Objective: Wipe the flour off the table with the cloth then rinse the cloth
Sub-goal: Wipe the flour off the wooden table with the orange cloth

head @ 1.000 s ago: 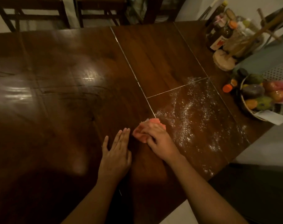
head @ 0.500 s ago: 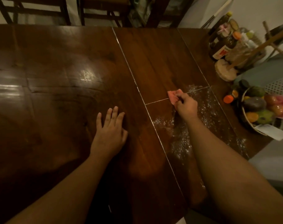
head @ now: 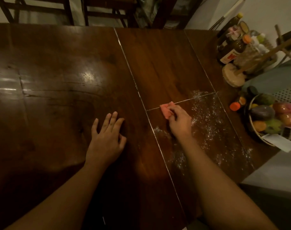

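A dark wooden table [head: 61, 77] fills the view. White flour [head: 209, 123] is scattered over its right panel, from the cross seam down to the near edge. My right hand [head: 180, 122] grips a small pink cloth [head: 166, 110], bunched up, and presses it on the table at the upper left corner of the floured panel, right by the seam. The cloth sticks out to the left of my fingers. My left hand [head: 106, 138] lies flat on the bare wood to the left, fingers spread, holding nothing.
A fruit basket [head: 251, 128] stands at the right edge, with an orange-capped bottle [head: 235, 106] beside it. Bottles and jars [head: 232, 47] and a wooden stand [head: 235, 77] crowd the far right corner. Chairs [head: 41, 12] line the far side.
My right hand slid the cloth away from me, from the near left corner of the floured panel up to the cross seam. The left hand shifted slightly left and forward, still flat.
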